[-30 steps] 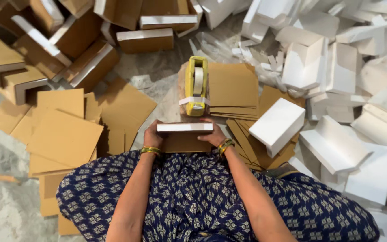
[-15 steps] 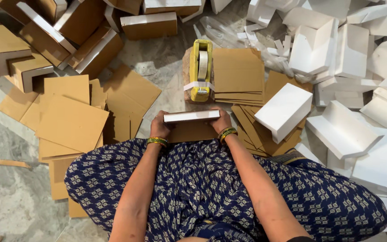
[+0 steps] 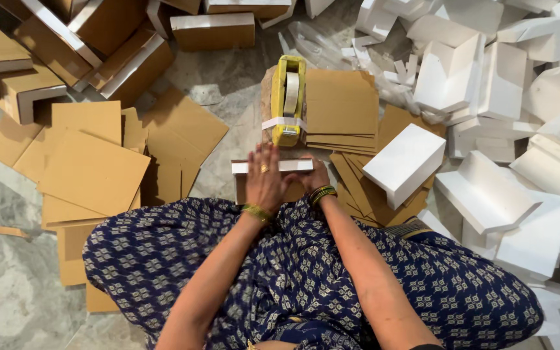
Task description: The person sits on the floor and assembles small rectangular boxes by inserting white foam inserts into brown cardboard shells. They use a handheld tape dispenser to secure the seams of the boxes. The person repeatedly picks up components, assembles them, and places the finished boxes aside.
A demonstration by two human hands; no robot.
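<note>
Matt brown cardboard sheets [image 3: 92, 172] are lying on the polished stone floor [image 3: 8, 285] — white foam blocks [image 3: 404, 163] looking chalky, tape dispenser [image 3: 288, 100] glossy yellow plastic.

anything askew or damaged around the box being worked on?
No damage shows. The small brown cardboard box with a white band sits square under the left hand, with the right hand at its end. The yellow tape dispenser stands upright. Only the flat brown cardboard sheets lie fanned unevenly, and the white boxes are heaped loosely.
</note>
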